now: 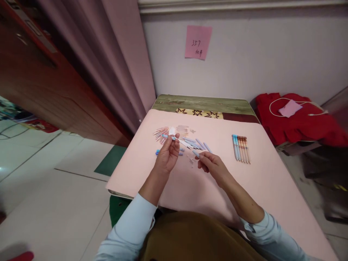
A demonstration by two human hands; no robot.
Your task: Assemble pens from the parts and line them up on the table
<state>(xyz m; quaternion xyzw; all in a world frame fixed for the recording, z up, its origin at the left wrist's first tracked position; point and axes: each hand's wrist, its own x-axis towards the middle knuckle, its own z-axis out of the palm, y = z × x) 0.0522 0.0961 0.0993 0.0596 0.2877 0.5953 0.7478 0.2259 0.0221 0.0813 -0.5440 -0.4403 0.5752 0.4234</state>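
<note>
My left hand [169,153] is raised over the pink-covered table, its fingers pinching a small blue pen part [165,136]. Lower and to the right, my right hand [210,162] grips a light blue pen barrel [195,153] between thumb and forefinger, its tip pointing toward the left hand. The two pen parts are apart. Beyond the hands lie several loose pale blue and lavender pen barrels [199,144] and thin dark-tipped refills [191,145]. Bright blue small parts [157,152] lie partly hidden behind my left wrist. Small clear pieces [190,160] rest between the hands.
A row of blue and brown pens [241,149] lies on the right of the pink tabletop [261,174]. Coppery pen parts [160,133] and clear tubes [182,129] sit farther back. Red cloth [293,123] with a white cable covers a stool at right.
</note>
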